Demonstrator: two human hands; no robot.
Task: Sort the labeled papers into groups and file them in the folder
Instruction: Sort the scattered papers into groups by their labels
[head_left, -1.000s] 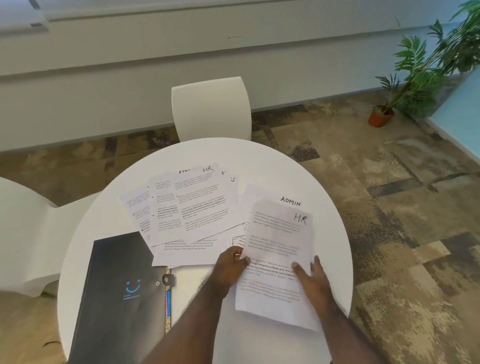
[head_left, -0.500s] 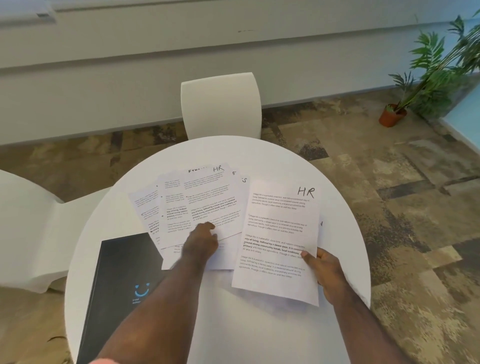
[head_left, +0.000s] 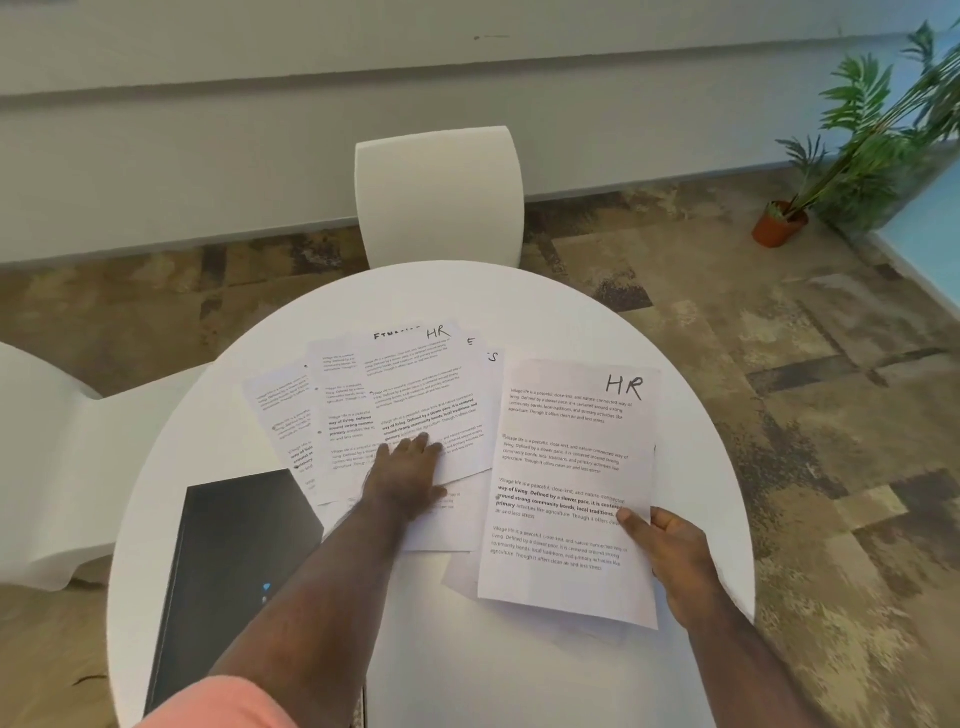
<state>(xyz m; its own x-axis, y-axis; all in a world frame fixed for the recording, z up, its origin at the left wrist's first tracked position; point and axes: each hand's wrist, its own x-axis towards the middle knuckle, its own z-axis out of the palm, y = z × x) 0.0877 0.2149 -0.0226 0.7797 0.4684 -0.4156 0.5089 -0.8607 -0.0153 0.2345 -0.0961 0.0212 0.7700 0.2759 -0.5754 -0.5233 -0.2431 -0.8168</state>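
This looks like an office meeting corner. A round white table (head_left: 519, 301) carries printed sheets hand-labelled "HR" (head_left: 571, 467) and a black folder (head_left: 234, 545) at 8 o'clock. White moulded chairs stand at 12 o'clock (head_left: 439, 192) and 9 o'clock (head_left: 47, 467). The floor is patchwork commercial carpet (head_left: 805, 389), the wall (head_left: 208, 130) is plain pale, and a potted palm (head_left: 857, 145) stands at 2 o'clock.
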